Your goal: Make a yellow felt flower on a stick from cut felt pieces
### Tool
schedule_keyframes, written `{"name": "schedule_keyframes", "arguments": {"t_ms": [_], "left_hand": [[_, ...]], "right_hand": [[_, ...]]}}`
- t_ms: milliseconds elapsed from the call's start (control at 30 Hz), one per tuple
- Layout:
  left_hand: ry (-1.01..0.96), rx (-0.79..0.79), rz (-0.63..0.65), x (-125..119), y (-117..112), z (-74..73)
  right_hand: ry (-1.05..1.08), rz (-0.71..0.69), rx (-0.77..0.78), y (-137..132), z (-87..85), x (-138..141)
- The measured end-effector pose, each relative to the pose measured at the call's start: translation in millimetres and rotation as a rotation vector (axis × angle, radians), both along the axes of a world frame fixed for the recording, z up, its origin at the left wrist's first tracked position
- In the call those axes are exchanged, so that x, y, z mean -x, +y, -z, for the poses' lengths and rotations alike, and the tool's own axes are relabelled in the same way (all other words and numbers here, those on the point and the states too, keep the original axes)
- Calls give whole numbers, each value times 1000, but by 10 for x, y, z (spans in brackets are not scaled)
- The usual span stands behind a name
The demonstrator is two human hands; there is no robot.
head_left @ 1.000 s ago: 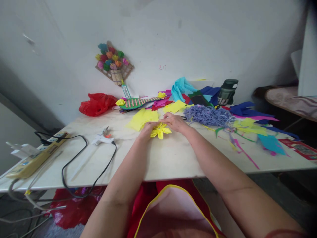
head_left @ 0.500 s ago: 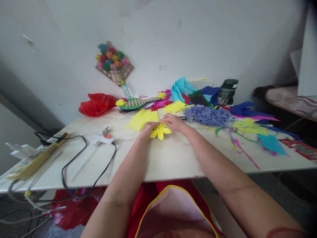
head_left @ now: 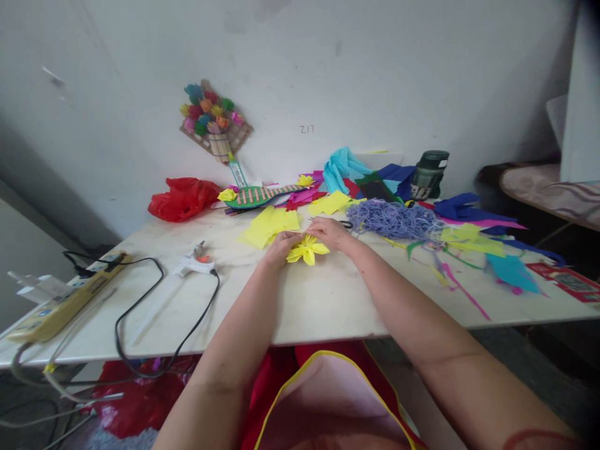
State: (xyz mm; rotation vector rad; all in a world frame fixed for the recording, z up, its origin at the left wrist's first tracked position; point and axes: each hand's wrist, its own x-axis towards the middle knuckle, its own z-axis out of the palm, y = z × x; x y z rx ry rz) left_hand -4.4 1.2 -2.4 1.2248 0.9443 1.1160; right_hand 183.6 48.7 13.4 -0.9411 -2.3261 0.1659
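A yellow crepe-paper flower [head_left: 308, 252] with pointed petals faces me, just above the table. My left hand [head_left: 282, 245] is closed on its left rear side, the fingertips pinched together. My right hand [head_left: 329, 232] bends over the flower's upper right, its fingers also pinched at the back. Both sets of fingertips nearly meet behind the petals, and the exact grip there is too small to make out. Behind my left hand lies yellow crepe paper [head_left: 272, 226]. Partly hidden past my right hand are black-handled scissors [head_left: 345, 224].
To the left are a glue gun [head_left: 194, 265] with its black cord and a power strip [head_left: 70, 300]. A heap of purple yarn [head_left: 394, 217], coloured paper scraps and a dark green bottle [head_left: 429, 175] occupy the right. A red plastic bag [head_left: 184, 199] and a decorated green panel [head_left: 262, 195] stand behind.
The yellow flower has shifted slightly right and turned a little between my hands. My fingers have drawn closer together behind it, still holding it.
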Motion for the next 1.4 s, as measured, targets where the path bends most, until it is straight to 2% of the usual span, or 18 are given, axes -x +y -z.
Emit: {"name": "schedule_keyframes", "arguments": {"t_ms": [300, 900, 1167, 1400], "left_hand": [[-28, 7, 18, 12, 22, 22], [-67, 15, -72, -50, 42, 47], [-54, 3, -97, -85, -10, 19], [-17, 2, -121, -91, -21, -11]], "right_hand": [[-11, -13, -51, -41, -31, -8], [195, -16, 70, -21, 14, 19], [187, 20, 104, -66, 8, 52], [215, -5, 140, -34, 45, 65]]}}
